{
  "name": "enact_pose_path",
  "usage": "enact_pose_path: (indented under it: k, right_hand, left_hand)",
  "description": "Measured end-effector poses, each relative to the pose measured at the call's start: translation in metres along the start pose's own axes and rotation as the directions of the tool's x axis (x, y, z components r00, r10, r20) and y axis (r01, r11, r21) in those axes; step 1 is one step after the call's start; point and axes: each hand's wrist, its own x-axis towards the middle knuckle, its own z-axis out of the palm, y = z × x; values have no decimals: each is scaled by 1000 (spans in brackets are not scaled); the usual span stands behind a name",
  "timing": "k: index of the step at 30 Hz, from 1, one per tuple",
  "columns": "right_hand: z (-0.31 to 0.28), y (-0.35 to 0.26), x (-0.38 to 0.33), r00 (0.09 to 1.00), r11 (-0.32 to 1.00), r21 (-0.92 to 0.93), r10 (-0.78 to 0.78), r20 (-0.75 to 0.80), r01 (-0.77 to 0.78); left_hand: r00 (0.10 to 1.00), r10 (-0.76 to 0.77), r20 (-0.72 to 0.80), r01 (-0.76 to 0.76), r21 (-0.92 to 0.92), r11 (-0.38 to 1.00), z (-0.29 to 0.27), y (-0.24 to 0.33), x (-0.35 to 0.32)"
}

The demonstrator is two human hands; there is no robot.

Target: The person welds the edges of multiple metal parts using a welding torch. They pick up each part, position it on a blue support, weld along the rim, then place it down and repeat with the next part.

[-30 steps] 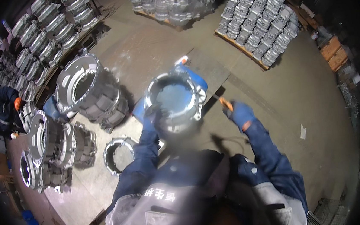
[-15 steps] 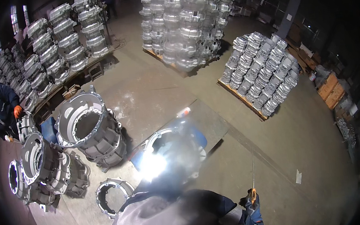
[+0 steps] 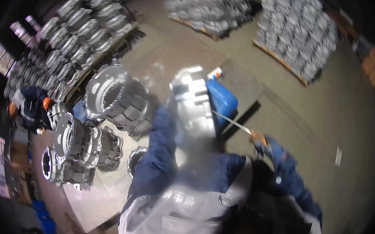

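A silvery ring-shaped metal housing (image 3: 193, 109) stands turned up on its side in front of me, blurred by motion. My left hand (image 3: 177, 90) is at its upper left edge, smeared and partly hidden, and appears closed on it. My right hand (image 3: 261, 144), in a dark glove, is closed round the orange handle of a long thin file (image 3: 235, 122). The file's tip points at the housing's right side, beside a blue support (image 3: 224, 100); whether it touches cannot be made out.
Several grey housings (image 3: 117, 98) stand stacked on the pale work surface (image 3: 92, 205) to my left. A white-and-orange bottle (image 3: 215, 73) lies beyond the blue support. Loaded pallets (image 3: 296, 36) stand at the back. At far left a co-worker with an orange glove (image 3: 48, 103) handles another housing.
The housing has gone from lying on the blue support to standing on its side. My right hand has raised the file and swung its tip left toward the housing. The view has shifted.
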Motion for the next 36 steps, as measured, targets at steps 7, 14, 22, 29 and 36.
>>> enact_pose_path:
  k: [7, 14, 22, 29, 36]
  right_hand:
    - [26, -36, 118, 959, 893, -442, -51, -280, -82]
    - [2, -30, 113, 947, 988, -132, -30, 320, 75]
    - [29, 1, 138, 974, 745, -638, 222, -37, -193]
    - [-5, -3, 181, 992, 945, -326, -17, -123, -24]
    - [8, 7, 157, 968, 823, -555, 22, 249, 124]
  left_hand:
    - [995, 57, 86, -73, 196, 978, -27, 4, 51]
    - [989, 64, 134, -89, 195, 977, -29, 7, 74]
    - [891, 449, 70, -421, -246, 873, -24, 68, 85]
    - [862, 453, 227, -486, 619, 617, 53, 139, 52]
    - [941, 304, 148, -323, 130, 937, 50, 107, 59]
